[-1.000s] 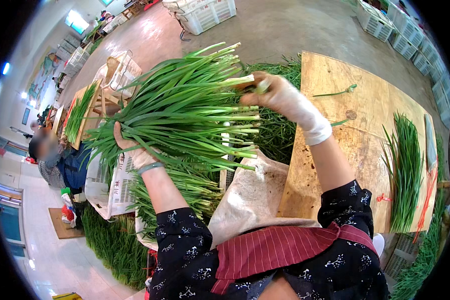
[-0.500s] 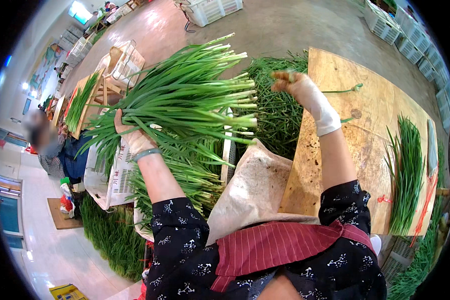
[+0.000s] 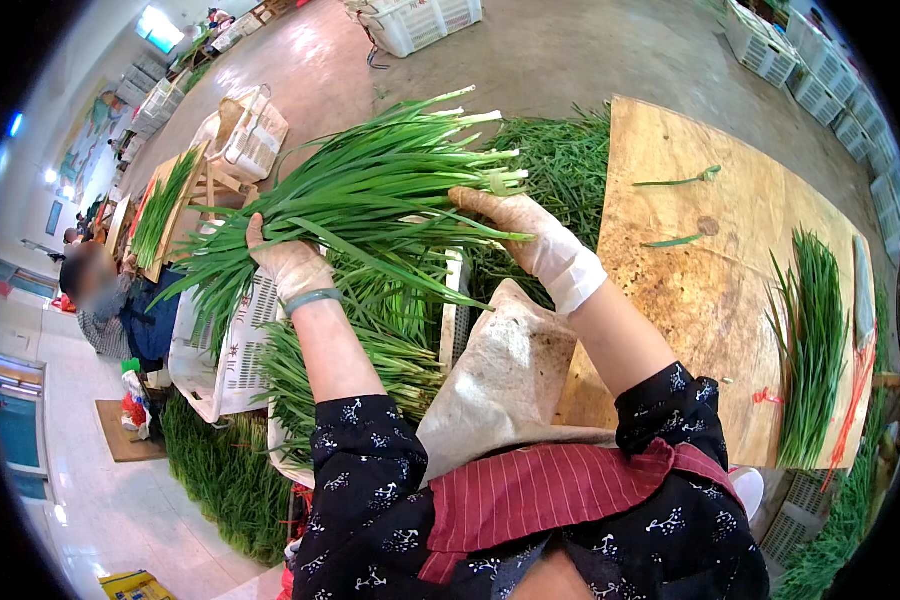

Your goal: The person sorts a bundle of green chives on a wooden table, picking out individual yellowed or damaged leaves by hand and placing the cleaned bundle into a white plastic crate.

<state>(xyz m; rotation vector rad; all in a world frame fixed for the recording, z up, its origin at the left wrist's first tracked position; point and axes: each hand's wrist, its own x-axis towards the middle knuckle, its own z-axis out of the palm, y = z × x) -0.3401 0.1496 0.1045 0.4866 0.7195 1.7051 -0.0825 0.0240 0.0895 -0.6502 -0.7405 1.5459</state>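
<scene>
Grip: left hand (image 3: 295,270) holds the leafy end of a large bunch of long green white-based stalks (image 3: 370,190), at 11 o'clock in view. Right hand (image 3: 515,222) touches the stem end; closure hidden. Stained off-white cloth (image 3: 505,365), 5 o'clock. Brown wooden table (image 3: 680,310), 3 o'clock, carrying a slim green leafy bundle (image 3: 813,350).

Light is bright; the upper-left window (image 3: 159,29) glares white and the concrete floor (image 3: 305,42) shines. Fisheye distortion bows the wooden board (image 3: 710,300), corners go black, and a co-worker's head (image 3: 88,272) is blurred.
</scene>
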